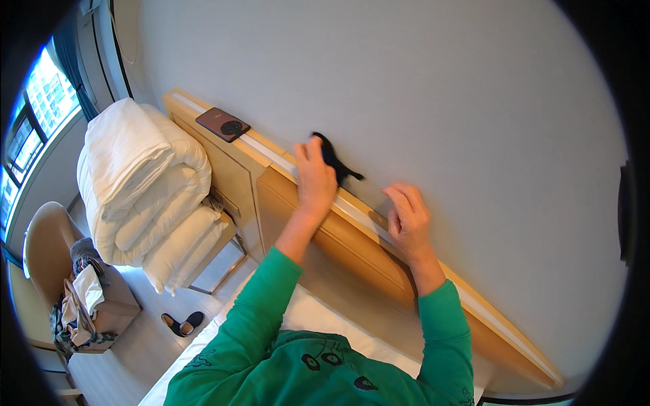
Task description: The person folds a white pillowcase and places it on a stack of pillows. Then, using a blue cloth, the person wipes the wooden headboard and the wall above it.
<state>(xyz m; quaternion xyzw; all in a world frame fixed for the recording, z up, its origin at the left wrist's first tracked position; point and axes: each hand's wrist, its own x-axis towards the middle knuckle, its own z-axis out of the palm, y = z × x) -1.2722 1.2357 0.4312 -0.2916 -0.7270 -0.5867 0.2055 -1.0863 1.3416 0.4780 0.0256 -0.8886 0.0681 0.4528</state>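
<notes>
My left hand (316,177) is over the top ledge of a wooden headboard (363,212), its fingers closed on a black cloth-like item (331,157) that is blurred against the grey wall. What exactly the black item is, I cannot tell. To the right, my right hand (409,215) hangs above the same ledge with fingers curled and thumb near them; nothing shows between them. A brown smartphone (223,124) lies face down on the ledge, left of my left hand. Tan padded panels (365,254) cover the headboard's front below both hands.
Folded white quilts (142,177) and pillows (188,243) are piled on a stand at the left. An armchair (51,243) stands beyond, with clothes (84,299) heaped by it. Dark slippers (183,324) lie on the floor. A white-covered bed (325,314) is beneath me.
</notes>
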